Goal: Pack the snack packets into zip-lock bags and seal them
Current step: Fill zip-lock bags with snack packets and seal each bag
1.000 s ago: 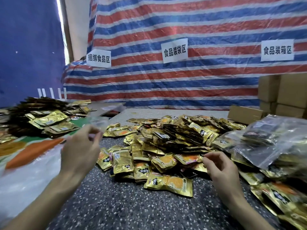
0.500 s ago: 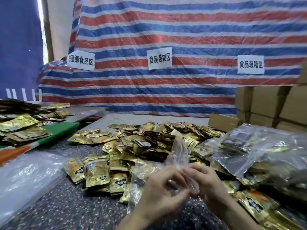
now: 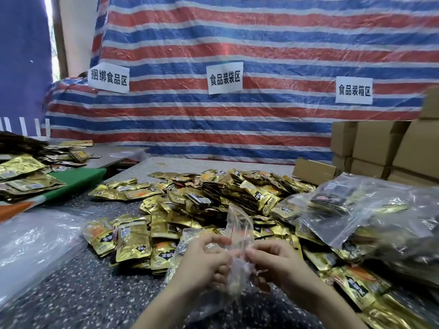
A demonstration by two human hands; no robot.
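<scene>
Clear plastic sheeting [image 3: 35, 238], crumpled, heaped at the left edge of the speckled dark surface [image 3: 78, 295]. Behind it, a green board [image 3: 80, 175] loaded with gold foil packets [image 3: 21, 172].

Centre: big loose pile of snack packets [image 3: 213, 193]. Gold foil, black labels, orange panels. Shiny and flat, overlapping every which way, spread from mid-surface toward the near edge.

Low centre, in front of the pile: zip-lock bag [image 3: 237, 222]. Thin, transparent, wrinkled, mouth end up, a red line near the top. Lower part hanging between the wrists. Contents not readable through the blur.

On its left side, left hand [image 3: 204, 262] clamped on the film, thumb and fingers curled in a pinch. Just beside it, right hand [image 3: 280, 260] pinching the bag's right side the same way, fingertips nearly meeting those of the other.

Right: filled clear bags [image 3: 370, 210] stacked over more gold packets, dark and gold packs showing through. Behind them, brown cardboard boxes [image 3: 380, 143].

Backdrop: red, white and blue striped tarp [image 3: 237, 43] with three white paper signs [image 3: 225, 78].
</scene>
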